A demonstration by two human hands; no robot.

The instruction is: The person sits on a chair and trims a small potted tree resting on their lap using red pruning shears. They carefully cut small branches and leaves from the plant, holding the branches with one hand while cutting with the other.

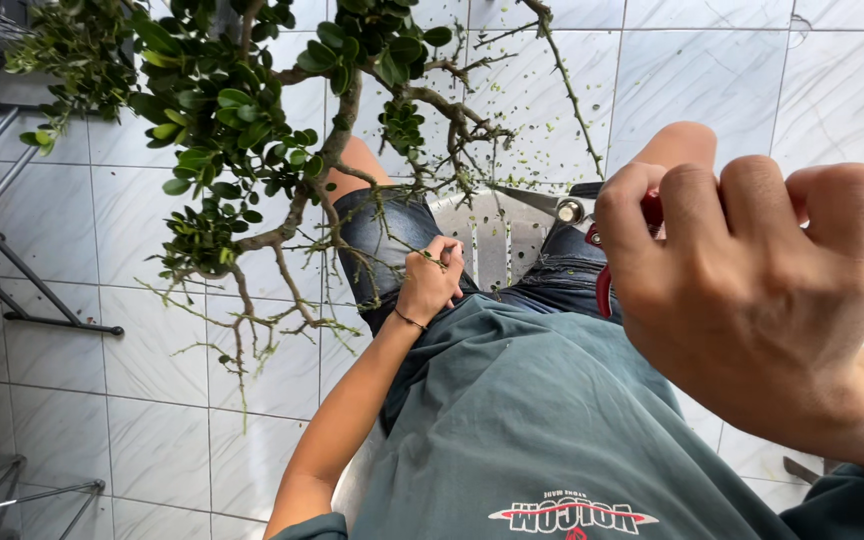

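Our right hand [752,300] clenches red-handled shears [577,215]; at nine o'clock, our left hand [430,285] pinches a thin twig [392,250].

I see bright, even daylight with only soft shadows, a pale sheen on the white floor tiles [132,420], wide-angle bending at the edges, and my right hand [752,290] looming large and slightly soft.

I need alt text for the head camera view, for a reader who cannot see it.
Seen from above, a seated person's right hand grips red-handled pruning shears beside a small leafy tree, while the left hand pinches a thin twig. Cut leaf bits speckle the white tiled floor.
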